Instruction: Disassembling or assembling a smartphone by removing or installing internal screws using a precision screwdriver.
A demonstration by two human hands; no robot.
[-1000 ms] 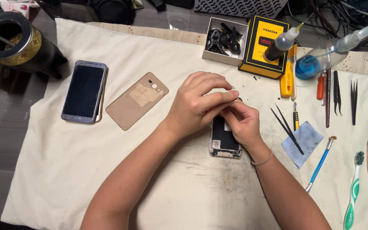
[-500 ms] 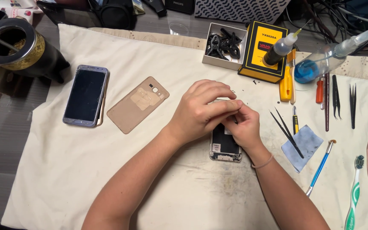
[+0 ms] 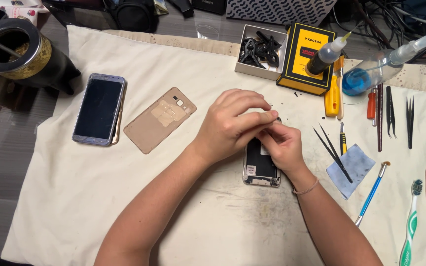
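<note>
The opened phone [image 3: 261,165] lies lengthwise toward the person, directly beneath both hands; the left hand [image 3: 232,125] and right hand [image 3: 281,145] pinch fingertips together over its top edge, on something too small to tell

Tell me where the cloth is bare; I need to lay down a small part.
Bare cloth lies below the blue phone and tan back cover, left of the left forearm. Another patch sits above the left hand, below the clip box. Right of the right hand, tools crowd it.

Cream cloth [image 3: 124,207] over table: 2 phones [image 3: 98,109] [image 3: 261,165], tan back cover [image 3: 159,119], tweezers [image 3: 409,120], toothbrush [image 3: 409,224].
</note>
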